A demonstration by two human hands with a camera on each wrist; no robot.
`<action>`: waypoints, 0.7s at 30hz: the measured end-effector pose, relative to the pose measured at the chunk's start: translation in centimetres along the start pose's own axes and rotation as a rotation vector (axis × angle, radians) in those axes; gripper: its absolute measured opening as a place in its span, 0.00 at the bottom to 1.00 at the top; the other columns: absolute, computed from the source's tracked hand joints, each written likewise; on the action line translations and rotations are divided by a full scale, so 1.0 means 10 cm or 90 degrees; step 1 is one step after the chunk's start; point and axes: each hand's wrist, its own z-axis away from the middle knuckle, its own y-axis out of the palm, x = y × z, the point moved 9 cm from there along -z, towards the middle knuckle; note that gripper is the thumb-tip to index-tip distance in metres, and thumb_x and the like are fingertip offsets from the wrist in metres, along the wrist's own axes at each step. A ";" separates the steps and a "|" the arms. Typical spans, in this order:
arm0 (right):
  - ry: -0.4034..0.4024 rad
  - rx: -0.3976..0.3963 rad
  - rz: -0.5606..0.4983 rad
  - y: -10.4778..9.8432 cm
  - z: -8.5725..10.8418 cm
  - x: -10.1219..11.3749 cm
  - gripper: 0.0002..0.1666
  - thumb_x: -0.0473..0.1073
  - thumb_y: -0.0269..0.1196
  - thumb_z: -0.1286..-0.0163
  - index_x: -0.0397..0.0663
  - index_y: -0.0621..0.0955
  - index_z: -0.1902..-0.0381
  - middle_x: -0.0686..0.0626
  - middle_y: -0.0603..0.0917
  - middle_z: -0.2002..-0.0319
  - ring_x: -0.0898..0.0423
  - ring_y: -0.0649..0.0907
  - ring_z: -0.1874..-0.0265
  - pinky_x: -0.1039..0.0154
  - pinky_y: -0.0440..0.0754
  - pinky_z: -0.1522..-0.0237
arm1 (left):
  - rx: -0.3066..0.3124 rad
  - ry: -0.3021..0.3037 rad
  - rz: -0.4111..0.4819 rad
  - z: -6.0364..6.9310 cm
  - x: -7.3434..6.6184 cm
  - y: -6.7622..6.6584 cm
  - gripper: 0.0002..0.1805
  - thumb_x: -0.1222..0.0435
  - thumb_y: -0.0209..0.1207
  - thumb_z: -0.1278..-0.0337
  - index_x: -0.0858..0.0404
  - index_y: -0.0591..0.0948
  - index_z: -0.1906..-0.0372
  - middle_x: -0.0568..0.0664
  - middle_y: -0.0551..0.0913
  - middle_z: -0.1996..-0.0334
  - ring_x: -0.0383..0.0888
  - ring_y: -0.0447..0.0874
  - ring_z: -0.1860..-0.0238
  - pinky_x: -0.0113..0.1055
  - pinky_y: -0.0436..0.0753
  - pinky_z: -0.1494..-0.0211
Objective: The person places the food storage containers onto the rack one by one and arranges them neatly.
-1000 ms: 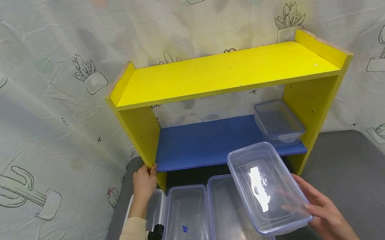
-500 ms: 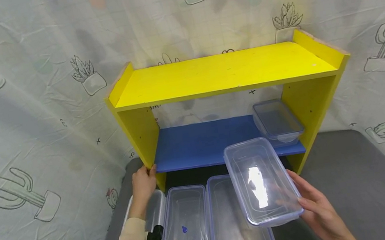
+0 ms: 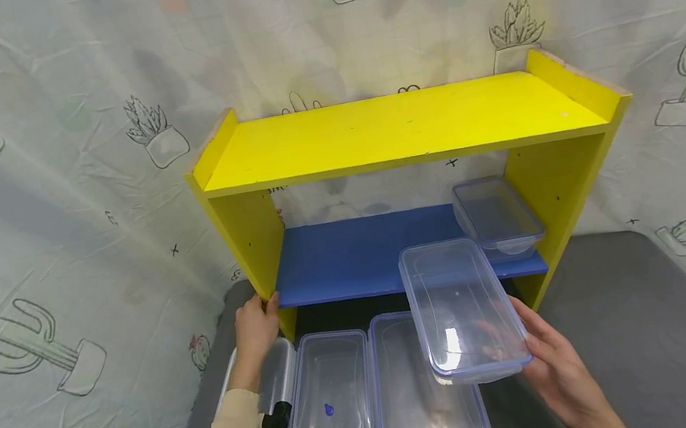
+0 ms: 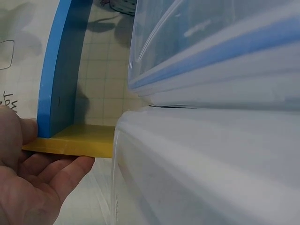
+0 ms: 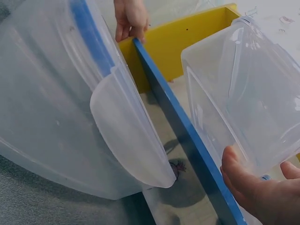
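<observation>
My right hand (image 3: 562, 366) holds a clear plastic food container (image 3: 459, 300) with a bluish lid rim by its right side. The container is raised in front of the shelf unit's blue board (image 3: 362, 255), tilted, and partly covers a larger container (image 3: 410, 396) below. In the right wrist view, thumb and fingers of the right hand (image 5: 262, 192) grip the held container (image 5: 243, 98). My left hand (image 3: 257, 334) grips the yellow side panel (image 3: 247, 239) at the blue board's left front corner. In the left wrist view, the left hand's fingers (image 4: 70, 173) lie against the yellow panel (image 4: 84, 140).
A lidded container (image 3: 496, 213) stands at the right end of the blue board. Below, a medium container (image 3: 330, 393) and a rounded one (image 3: 277, 379), partly behind the left forearm, stand on the dark grey surface (image 3: 654, 337). The yellow top board (image 3: 397, 128) overhangs the blue one.
My right hand has lifted the container a little and moved it toward the blue board; the glare on its lid has shrunk. The left hand stays on the side panel.
</observation>
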 end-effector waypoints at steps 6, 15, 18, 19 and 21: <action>-0.006 -0.002 -0.062 -0.02 -0.05 -0.02 0.31 0.27 0.28 0.23 0.43 0.56 0.25 0.47 0.66 0.28 0.43 0.73 0.33 0.52 0.75 0.37 | -0.011 0.002 -0.002 0.00 0.00 0.00 0.17 0.58 0.54 0.31 0.68 0.78 0.71 0.58 0.80 0.79 0.50 0.78 0.79 0.38 0.74 0.76; 0.000 -0.017 -0.074 -0.01 -0.15 -0.04 0.31 0.29 0.28 0.22 0.44 0.56 0.25 0.46 0.68 0.29 0.43 0.74 0.34 0.54 0.74 0.36 | -0.008 0.005 0.003 0.01 -0.01 0.01 0.17 0.59 0.53 0.30 0.68 0.77 0.70 0.58 0.78 0.79 0.50 0.76 0.79 0.37 0.72 0.76; -0.010 -0.020 -0.089 -0.03 -0.19 -0.04 0.31 0.30 0.27 0.22 0.44 0.55 0.25 0.45 0.68 0.29 0.43 0.73 0.34 0.54 0.74 0.36 | -0.007 0.005 0.006 0.00 -0.02 0.01 0.17 0.58 0.53 0.30 0.68 0.77 0.71 0.57 0.78 0.80 0.49 0.75 0.80 0.36 0.72 0.77; -0.013 -0.020 -0.095 -0.03 -0.21 -0.04 0.30 0.30 0.27 0.22 0.44 0.56 0.25 0.45 0.68 0.29 0.43 0.73 0.34 0.54 0.74 0.36 | -0.007 0.006 0.006 0.00 -0.02 0.01 0.17 0.58 0.53 0.30 0.67 0.77 0.71 0.57 0.78 0.80 0.49 0.75 0.80 0.36 0.71 0.77; -0.014 -0.026 -0.103 -0.04 -0.22 -0.04 0.30 0.30 0.28 0.22 0.45 0.56 0.25 0.45 0.69 0.30 0.43 0.74 0.34 0.55 0.74 0.36 | -0.007 0.003 0.004 0.00 -0.01 0.01 0.17 0.58 0.53 0.30 0.67 0.77 0.71 0.56 0.77 0.81 0.48 0.75 0.80 0.36 0.71 0.77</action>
